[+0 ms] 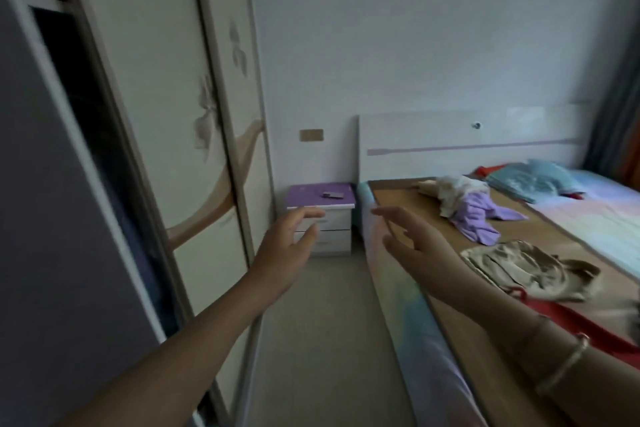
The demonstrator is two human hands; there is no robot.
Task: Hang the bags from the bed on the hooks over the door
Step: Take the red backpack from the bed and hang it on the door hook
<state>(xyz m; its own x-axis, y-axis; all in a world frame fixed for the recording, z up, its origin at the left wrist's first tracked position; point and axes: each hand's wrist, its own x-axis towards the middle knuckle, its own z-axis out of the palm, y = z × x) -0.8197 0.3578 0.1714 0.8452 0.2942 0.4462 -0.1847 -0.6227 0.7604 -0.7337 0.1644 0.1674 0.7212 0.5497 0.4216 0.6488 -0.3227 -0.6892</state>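
Several bags lie on the bed (478, 350) at the right. A beige bag (530, 269) sits nearest my right hand, with a red strap (575, 319) below it. Farther up the bed a purple bag (479, 215) lies next to a cream one (450, 192). My left hand (289, 246) reaches forward over the floor, fingers relaxed and holding nothing. My right hand (412, 243) hovers over the bed's near edge, fingers spread and empty, just left of the beige bag. The door and its hooks are out of view.
A wardrobe (145, 135) with sliding doors fills the left side, one part standing open. A purple-topped nightstand (320, 215) stands against the far wall beside the headboard (467, 149). A blue pillow (533, 180) lies near the headboard. A narrow floor aisle (322, 340) runs between wardrobe and bed.
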